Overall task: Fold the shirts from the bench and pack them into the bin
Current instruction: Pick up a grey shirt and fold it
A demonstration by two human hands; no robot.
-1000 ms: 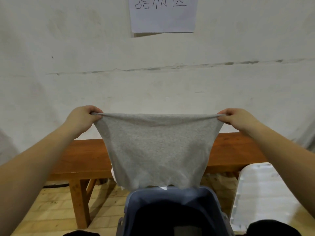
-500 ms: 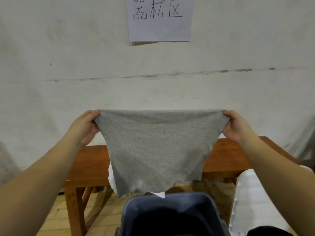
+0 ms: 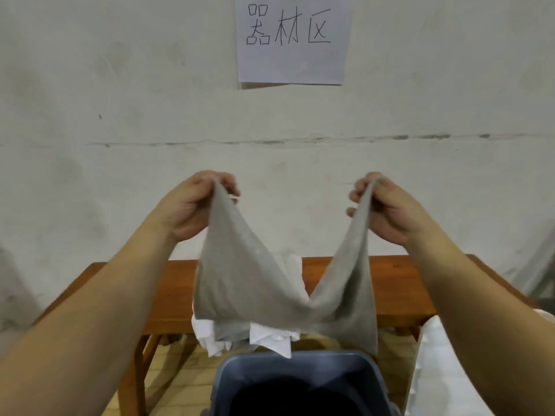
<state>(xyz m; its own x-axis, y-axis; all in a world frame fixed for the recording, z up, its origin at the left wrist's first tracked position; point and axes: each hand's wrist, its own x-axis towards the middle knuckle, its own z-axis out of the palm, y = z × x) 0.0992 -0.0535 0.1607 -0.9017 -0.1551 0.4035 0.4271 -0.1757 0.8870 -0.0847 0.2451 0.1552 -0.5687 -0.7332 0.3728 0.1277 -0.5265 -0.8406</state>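
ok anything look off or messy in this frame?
Only the white shirts on the bench: crumpled, unfolded, spilling over its front edge above the bin. The grey shirt, pinched by the left hand and right hand, sags mid-fold, nothing odd.

A handwritten paper sign (image 3: 292, 40) hangs on the stained white wall (image 3: 120, 100).

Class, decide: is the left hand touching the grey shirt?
Touching. The head view shows the left hand pinching the grey shirt at its top corner.
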